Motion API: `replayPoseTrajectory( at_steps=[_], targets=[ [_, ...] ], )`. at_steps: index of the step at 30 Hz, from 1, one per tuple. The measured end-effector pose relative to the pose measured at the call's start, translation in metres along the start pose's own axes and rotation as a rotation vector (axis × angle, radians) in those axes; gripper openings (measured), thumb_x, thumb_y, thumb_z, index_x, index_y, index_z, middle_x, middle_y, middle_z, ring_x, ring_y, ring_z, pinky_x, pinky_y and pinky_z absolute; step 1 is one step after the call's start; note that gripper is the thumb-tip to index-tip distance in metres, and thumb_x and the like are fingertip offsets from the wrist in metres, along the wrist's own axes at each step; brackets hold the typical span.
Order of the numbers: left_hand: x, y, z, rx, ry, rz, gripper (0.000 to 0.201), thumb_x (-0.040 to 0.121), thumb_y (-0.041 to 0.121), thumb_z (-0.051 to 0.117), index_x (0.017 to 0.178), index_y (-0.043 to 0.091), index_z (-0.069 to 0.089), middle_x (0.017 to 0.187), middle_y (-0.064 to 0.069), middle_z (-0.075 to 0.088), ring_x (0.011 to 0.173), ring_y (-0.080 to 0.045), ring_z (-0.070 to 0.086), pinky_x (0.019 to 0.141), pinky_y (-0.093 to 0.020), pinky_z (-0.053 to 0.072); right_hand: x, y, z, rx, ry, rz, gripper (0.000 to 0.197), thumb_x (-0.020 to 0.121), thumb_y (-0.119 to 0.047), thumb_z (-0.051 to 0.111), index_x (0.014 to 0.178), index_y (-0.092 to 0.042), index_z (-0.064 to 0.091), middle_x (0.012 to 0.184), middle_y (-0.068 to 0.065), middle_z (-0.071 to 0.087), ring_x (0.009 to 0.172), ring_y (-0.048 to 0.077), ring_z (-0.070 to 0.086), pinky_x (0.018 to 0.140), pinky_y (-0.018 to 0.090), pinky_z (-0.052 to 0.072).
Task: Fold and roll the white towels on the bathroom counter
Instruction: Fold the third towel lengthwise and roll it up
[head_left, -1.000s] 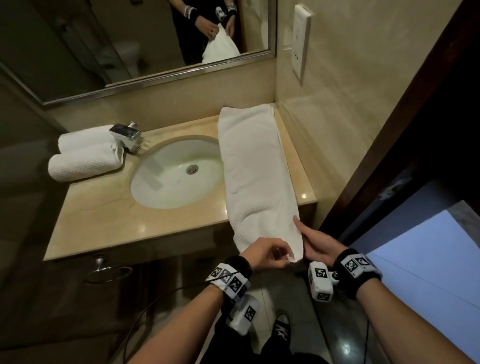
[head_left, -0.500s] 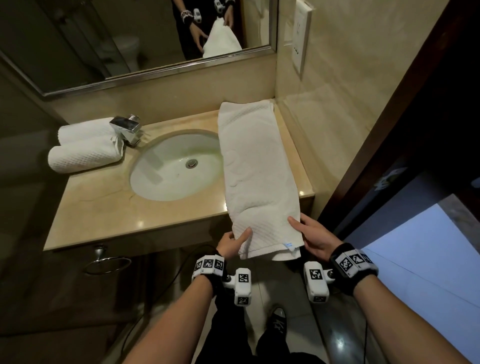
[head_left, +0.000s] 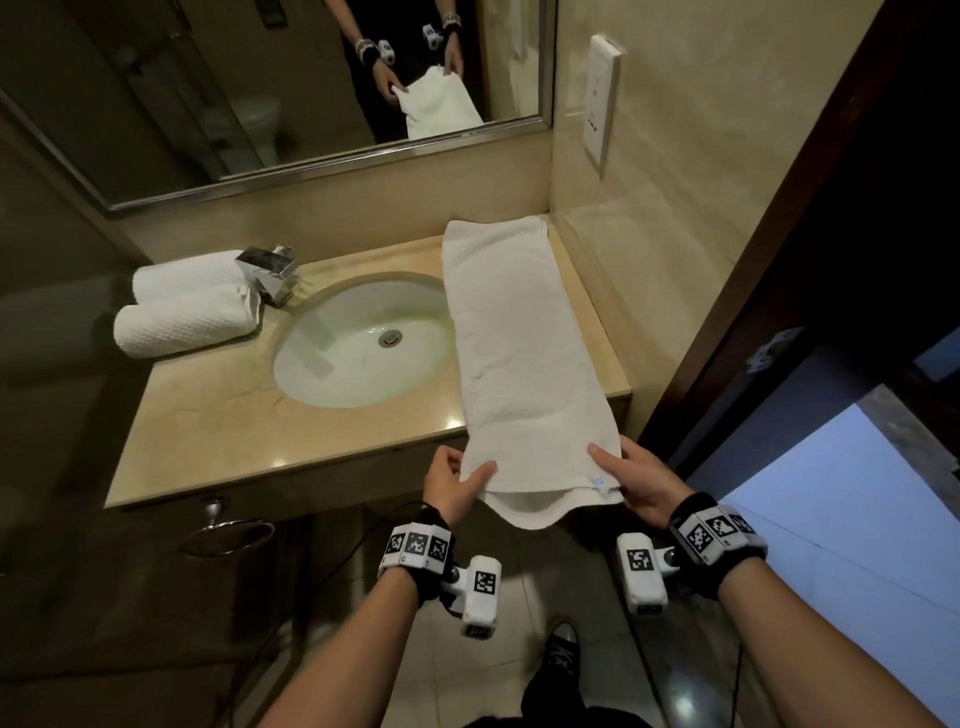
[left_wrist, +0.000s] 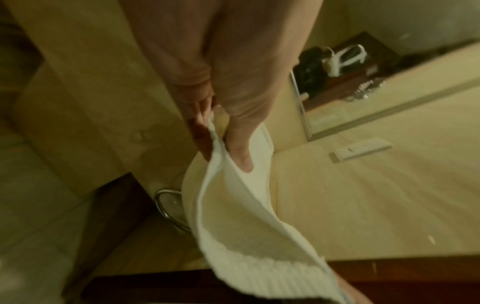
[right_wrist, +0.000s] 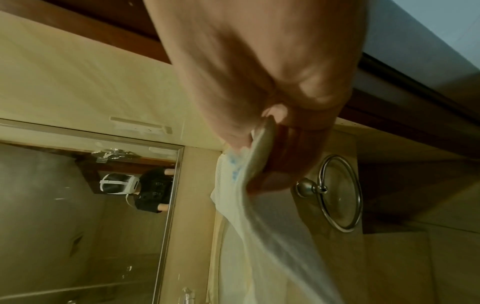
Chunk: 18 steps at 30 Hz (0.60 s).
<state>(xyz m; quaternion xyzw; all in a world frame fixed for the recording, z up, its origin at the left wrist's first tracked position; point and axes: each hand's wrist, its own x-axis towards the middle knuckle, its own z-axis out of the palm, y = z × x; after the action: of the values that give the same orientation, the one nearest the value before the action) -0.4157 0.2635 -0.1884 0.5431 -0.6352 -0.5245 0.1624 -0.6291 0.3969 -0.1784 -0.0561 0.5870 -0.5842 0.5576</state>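
Note:
A long folded white towel (head_left: 514, 353) lies lengthwise on the right side of the beige counter (head_left: 208, 426), its near end hanging past the front edge. My left hand (head_left: 457, 480) pinches the near left corner of the towel (left_wrist: 233, 216), thumb on top and fingers beneath. My right hand (head_left: 631, 480) pinches the near right corner of the towel (right_wrist: 259, 236), by a small blue tag (head_left: 598, 480). Two rolled white towels (head_left: 184, 306) lie at the counter's far left.
An oval sink (head_left: 363, 345) sits between the rolled towels and the flat towel, with a chrome faucet (head_left: 270, 273) at its left. A mirror (head_left: 291, 83) hangs behind. The wall (head_left: 675, 234) and a dark door frame (head_left: 779, 291) close the right. A towel ring (head_left: 228, 532) hangs below the counter.
My left hand shifted from the towel's lower right corner to the near left corner. Both hands now hold the near end spread wide, lifted slightly off the counter edge.

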Motion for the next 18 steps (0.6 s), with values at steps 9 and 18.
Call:
replayPoseTrajectory(
  at_steps=[9,18],
  targets=[
    [-0.044,0.006,-0.035,0.253,-0.189,0.217,0.044,0.077,0.018,0.079,0.113,0.018,0.053,0.071,0.002,0.05,0.06,-0.008,0.046,0.049,-0.009,0.04,-0.014,0.012,0.015,-0.141,0.29,-0.077,0.046,0.091,-0.02,0.067,0.13,0.0,0.052,0.118,0.016,0.064,0.1,0.03,0.064,0.081,0.038,0.053],
    [-0.071,-0.002,-0.053,0.328,-0.083,0.336,0.009,0.091,0.006,0.055,0.092,0.012,0.06,0.064,0.005,0.05,0.055,-0.006,0.046,0.05,-0.01,0.041,-0.039,0.009,0.011,-0.326,0.268,-0.283,0.017,0.096,-0.009,0.056,0.106,-0.009,0.07,0.124,0.011,0.063,0.107,0.019,0.058,0.089,0.027,0.044]
  ],
)
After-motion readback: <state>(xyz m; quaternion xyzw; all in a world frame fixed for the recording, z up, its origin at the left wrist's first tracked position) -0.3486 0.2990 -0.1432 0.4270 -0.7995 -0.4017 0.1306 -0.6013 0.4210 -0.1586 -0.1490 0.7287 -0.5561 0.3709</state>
